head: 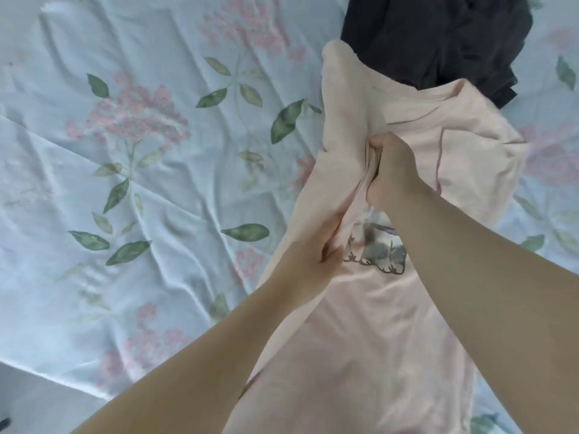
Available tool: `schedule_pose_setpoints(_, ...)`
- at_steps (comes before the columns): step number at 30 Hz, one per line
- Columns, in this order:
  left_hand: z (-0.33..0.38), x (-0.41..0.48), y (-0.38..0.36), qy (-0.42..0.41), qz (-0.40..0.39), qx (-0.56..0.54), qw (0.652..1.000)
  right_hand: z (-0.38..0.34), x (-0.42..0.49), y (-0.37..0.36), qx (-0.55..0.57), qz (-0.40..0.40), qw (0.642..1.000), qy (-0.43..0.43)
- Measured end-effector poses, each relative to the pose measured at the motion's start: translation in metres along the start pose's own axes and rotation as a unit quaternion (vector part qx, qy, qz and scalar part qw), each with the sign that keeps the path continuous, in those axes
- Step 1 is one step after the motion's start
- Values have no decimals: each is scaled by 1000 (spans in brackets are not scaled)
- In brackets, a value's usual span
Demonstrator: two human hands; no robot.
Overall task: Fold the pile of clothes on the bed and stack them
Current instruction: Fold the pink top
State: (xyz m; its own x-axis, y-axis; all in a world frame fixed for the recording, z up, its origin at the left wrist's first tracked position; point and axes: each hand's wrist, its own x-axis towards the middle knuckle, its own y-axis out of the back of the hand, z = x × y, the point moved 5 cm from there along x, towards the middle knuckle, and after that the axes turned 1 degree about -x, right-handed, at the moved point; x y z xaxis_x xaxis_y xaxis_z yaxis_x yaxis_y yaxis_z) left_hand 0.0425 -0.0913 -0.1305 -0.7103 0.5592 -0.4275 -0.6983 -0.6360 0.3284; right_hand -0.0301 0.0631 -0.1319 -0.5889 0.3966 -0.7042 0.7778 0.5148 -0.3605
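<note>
Where the right hand (391, 170) is closed into a fist, a bunched ridge of the pink T-shirt (376, 339) is clamped in it. The left hand (315, 249), just below and beside it, is curled round the same gathered ridge of cloth. The shirt is found over the right part of the bed (141, 183), partly lifted; whether its hem rests on the sheet cannot be told. Dark clothes (432, 36) are noted beyond the shirt, their near edge covered by it.

Risk is judged as follows. As the cloth is gripped in a bunch rather than along a seam, a crooked, creased fold could be set. Were the shirt pulled sideways, the dark clothes could be dragged along.

The long axis is judged to run from the collar (438, 104) at the far end toward the person, with the grey print (379, 252) facing up.
</note>
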Motion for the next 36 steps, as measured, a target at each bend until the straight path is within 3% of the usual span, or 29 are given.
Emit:
schedule_pose_setpoints(6,61,15,-113,-45,-31,9,998,-86,-14,107,-77,-26,992,99)
schedule_pose_setpoints(8,70,20,-146,-29,-31,42,998,-106,-9,141,-99,2,988,120)
schedule_pose_setpoints(13,64,13,-196,36,-119,128,984,-101,-1,208,-303,104,947,24)
schedule_pose_setpoints(17,32,-18,-173,24,-98,276,956,-68,-29,239,-327,181,925,66)
schedule_pose_setpoints(20,7,-46,-149,27,-82,368,926,-28,-66,257,-411,181,890,84)
schedule_pose_setpoints(26,-23,-89,-119,59,-109,476,871,49,-157,309,-495,204,844,24)
schedule_pose_setpoints(32,-20,-123,-103,54,-114,539,833,110,-222,343,-517,165,838,-56)
schedule_pose_setpoints(36,-6,-150,-93,76,-101,607,784,124,-245,354,-463,193,864,-49)
